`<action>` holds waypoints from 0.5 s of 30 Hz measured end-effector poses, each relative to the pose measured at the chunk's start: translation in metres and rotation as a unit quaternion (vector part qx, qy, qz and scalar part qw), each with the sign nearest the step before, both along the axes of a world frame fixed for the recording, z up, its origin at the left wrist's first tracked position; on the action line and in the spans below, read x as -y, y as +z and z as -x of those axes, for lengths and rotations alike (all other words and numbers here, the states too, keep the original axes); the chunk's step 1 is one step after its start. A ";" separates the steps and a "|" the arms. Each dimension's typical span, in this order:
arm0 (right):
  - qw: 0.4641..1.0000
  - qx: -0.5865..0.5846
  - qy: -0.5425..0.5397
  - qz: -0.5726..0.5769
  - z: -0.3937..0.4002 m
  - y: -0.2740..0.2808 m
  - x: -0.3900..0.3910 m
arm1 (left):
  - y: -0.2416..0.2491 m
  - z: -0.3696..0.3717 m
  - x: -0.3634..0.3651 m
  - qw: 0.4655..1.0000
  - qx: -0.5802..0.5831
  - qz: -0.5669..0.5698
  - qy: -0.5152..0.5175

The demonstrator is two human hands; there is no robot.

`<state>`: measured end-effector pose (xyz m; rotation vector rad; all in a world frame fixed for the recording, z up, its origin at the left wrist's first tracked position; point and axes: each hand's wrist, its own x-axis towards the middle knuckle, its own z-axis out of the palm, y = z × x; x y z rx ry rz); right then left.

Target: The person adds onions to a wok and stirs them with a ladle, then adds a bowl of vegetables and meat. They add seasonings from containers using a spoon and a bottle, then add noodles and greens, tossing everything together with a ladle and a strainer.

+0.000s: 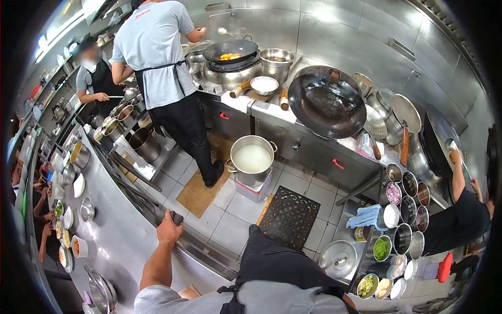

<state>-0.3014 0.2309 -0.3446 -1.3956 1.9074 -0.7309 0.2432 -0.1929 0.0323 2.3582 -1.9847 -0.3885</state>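
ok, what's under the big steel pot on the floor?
The big steel pot, full of whitish liquid, sits on a white box on the tiled floor. Only the box's front and side show; its top is covered by the pot.

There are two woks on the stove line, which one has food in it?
The far wok, in front of the person in the light shirt, holds orange-yellow food. The nearer, larger wok is tilted and shows only a dark, bare inside.

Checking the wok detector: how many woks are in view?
2. One wok with food sits on the far burner before the cook in the grey shirt. A larger empty wok sits on the nearer burner, right of it. Others may be hidden among the pans.
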 end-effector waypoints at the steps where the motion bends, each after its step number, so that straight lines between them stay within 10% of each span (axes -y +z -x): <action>1: 1.000 0.001 -0.008 -0.022 -0.004 0.011 0.004 | 0.000 0.001 0.000 1.000 0.000 -0.002 0.002; 6: 0.965 0.105 -0.150 -0.185 -0.007 0.001 0.008 | 0.000 0.000 0.001 1.000 -0.002 -0.011 -0.002; 15: 0.998 -0.055 -0.017 -0.039 -0.008 -0.002 0.005 | -0.001 0.001 0.001 1.000 0.005 -0.005 -0.004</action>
